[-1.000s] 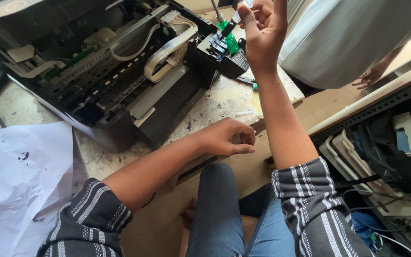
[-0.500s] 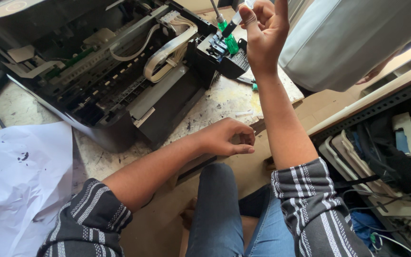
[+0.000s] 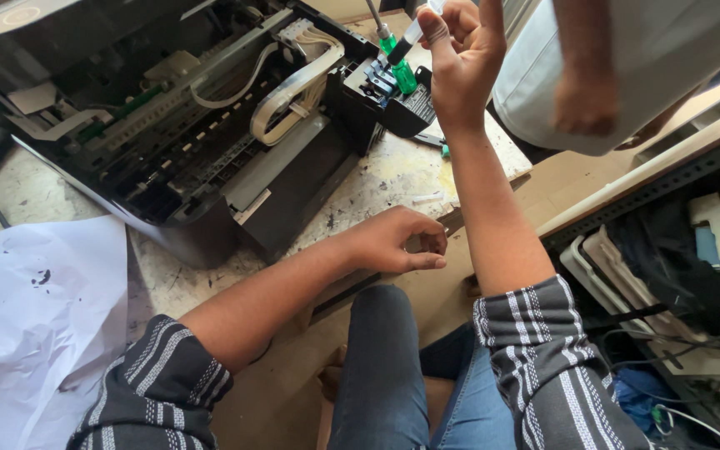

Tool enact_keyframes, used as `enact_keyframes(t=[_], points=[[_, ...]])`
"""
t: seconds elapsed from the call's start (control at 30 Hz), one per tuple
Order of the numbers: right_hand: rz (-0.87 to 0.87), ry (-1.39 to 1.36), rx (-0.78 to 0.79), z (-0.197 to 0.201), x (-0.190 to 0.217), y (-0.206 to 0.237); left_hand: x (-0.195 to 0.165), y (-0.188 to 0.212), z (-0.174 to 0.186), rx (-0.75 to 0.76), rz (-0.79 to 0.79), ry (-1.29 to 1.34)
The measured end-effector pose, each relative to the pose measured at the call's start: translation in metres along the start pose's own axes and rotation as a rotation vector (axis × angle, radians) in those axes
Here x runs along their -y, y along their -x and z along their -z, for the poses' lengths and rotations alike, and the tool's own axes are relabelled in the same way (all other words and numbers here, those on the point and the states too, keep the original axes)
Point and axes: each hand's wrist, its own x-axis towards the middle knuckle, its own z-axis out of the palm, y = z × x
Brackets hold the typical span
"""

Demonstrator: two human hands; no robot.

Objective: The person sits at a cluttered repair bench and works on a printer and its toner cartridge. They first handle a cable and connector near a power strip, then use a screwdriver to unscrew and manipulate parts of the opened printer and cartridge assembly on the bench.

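White crumpled paper [image 3: 31, 325] with small dark specks lies at far left on the stained worktop [image 3: 377, 179]. Beside it, toward the back, sits the opened black printer [image 3: 168, 125], cover off, with pale flat ribbon cables [image 3: 289, 87] looping across its inner deck. My left hand [image 3: 397, 242] rests at the near edge of the worktop, fingers curled loosely inward with thumb meeting fingertips; whether anything small is pinched there I cannot tell. Just right of the printer stands a black cartridge carriage [image 3: 381, 96], touching the worktop, with a green-handled screwdriver [image 3: 393, 54] standing tilted at its top. My right hand [image 3: 460, 58] is raised just beside the carriage, thumb and fingertips closed on a thin white tube-like piece [image 3: 414, 29] whose dark tip points down at the carriage. Further right, another person's arm [image 3: 585, 92] hangs in front of a light garment. At far right, a dark metal shelf [image 3: 677, 275] holds pale plastic parts and cables.
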Motion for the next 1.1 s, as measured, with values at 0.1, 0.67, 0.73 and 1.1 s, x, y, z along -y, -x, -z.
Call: enact_keyframes(t=[0.1,0.67,0.73,1.1], points=[[0.004,-0.013,-0.006,-0.001,-0.001,0.000,-0.001,0.000,0.000,-0.003,0.008,-0.008],[0.008,-0.003,-0.041,-0.007,0.003,-0.002,0.003,0.001,-0.002,-0.003,0.007,0.020],[0.025,0.004,-0.031,-0.008,0.003,-0.002,0.003,0.001,-0.001,-0.006,0.008,0.021],[0.043,0.041,-0.039,-0.011,0.009,-0.002,0.002,0.001,0.000,-0.003,0.010,0.008]])
